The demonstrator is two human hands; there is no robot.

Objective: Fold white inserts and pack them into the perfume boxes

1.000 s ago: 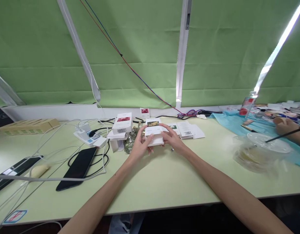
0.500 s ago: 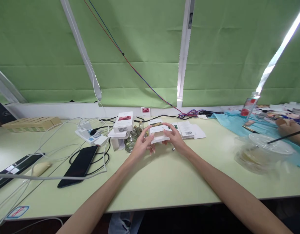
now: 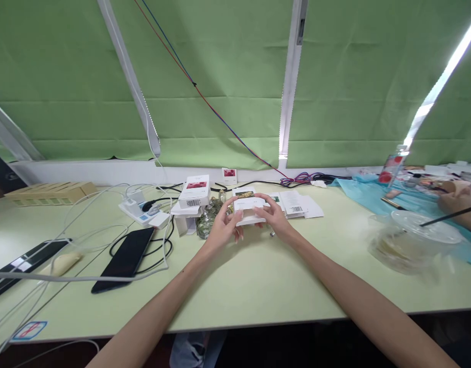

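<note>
Between my two hands is a small white cardboard box [image 3: 251, 203], its near side showing an open, shadowed face. My left hand [image 3: 225, 224] grips its left end, with the thumb at the near edge. On the right end, my right hand [image 3: 273, 213] has its fingers curled over the top and the thumb at the front. Just left of my left hand stands a clear glass bottle [image 3: 206, 223] with gold parts behind it. A white box with a pink picture [image 3: 194, 191] sits beside the bottle, on other white cardboard. Flattened white cartons [image 3: 292, 203] lie right of my hands.
On the left are a black phone [image 3: 124, 259], a power strip [image 3: 139, 212], tangled cables and a tan carton [image 3: 51, 193]. To the right stands a clear plastic bowl [image 3: 402, 245] with a lid. Another person's hand [image 3: 460, 200] is over a blue sheet [image 3: 354, 191] at far right.
My hands keep their grip, and the box's tilt has shifted slightly, with more of its upper face showing. The other person's hand at far right has moved a little.
</note>
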